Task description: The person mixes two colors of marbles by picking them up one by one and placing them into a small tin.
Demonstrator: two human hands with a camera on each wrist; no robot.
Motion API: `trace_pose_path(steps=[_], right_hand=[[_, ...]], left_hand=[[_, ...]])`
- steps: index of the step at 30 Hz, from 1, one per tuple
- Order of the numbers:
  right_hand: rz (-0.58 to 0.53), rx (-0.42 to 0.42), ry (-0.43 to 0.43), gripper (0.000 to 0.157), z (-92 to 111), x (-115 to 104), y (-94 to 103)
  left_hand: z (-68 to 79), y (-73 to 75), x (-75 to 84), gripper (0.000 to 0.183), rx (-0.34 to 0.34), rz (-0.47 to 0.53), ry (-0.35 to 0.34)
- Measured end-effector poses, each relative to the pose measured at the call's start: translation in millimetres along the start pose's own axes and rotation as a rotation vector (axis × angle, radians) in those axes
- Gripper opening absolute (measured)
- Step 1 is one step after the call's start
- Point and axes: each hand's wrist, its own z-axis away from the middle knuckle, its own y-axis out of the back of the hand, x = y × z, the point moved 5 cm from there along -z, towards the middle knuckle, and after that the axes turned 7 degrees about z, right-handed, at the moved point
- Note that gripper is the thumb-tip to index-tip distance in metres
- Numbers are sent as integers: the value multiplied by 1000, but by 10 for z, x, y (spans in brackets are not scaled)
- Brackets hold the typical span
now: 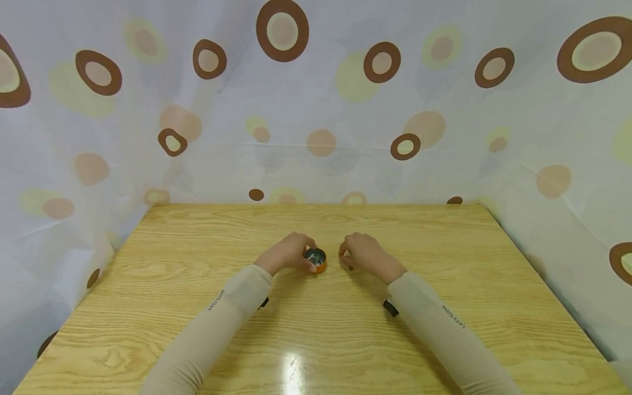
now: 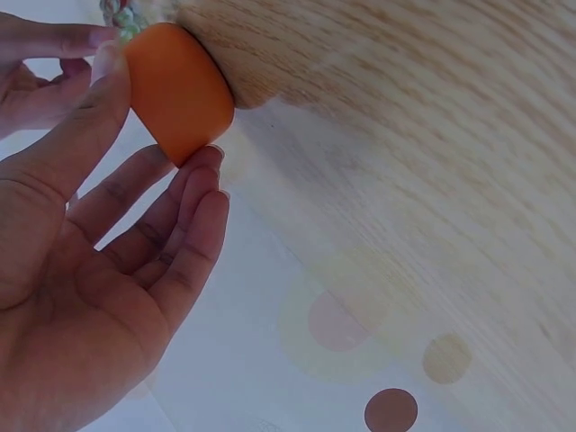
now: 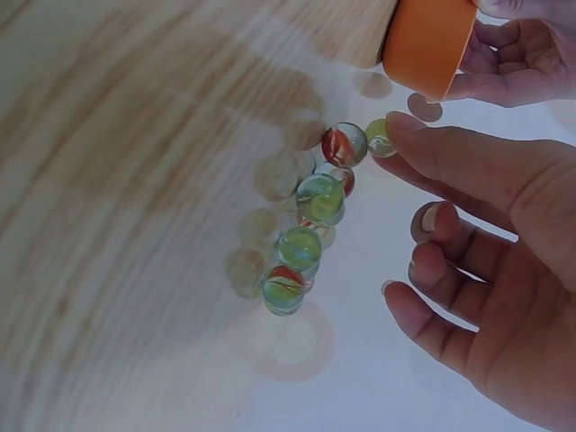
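Observation:
A small orange bowl (image 1: pixel 319 267) with a shiny metal inside stands near the middle of the table. My left hand (image 1: pixel 291 252) grips it, thumb on one side and fingertips on the other, as the orange wall (image 2: pixel 180 94) shows in the left wrist view. Just to the right, my right hand (image 1: pixel 362 253) pinches a yellow-green glass marble (image 3: pixel 378 137) between thumb and index finger; its other fingers are loosely bent. Beside those fingertips several glass marbles (image 3: pixel 299 247), green and red-swirled, lie in a line on the table. The head view barely shows them.
The wood-grain table (image 1: pixel 316 340) reaches forward to a pale curtain (image 1: pixel 316 99) with brown and yellow circles, which also hangs along both sides. Dark bands (image 1: pixel 390 308) show under the wrists.

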Motion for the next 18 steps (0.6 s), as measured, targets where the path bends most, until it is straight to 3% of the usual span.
trace_pose_path(steps=[18], right_hand=[[10,103,10,17,16,-103,119]], left_hand=[[-3,12,17,49,-10,3,37]])
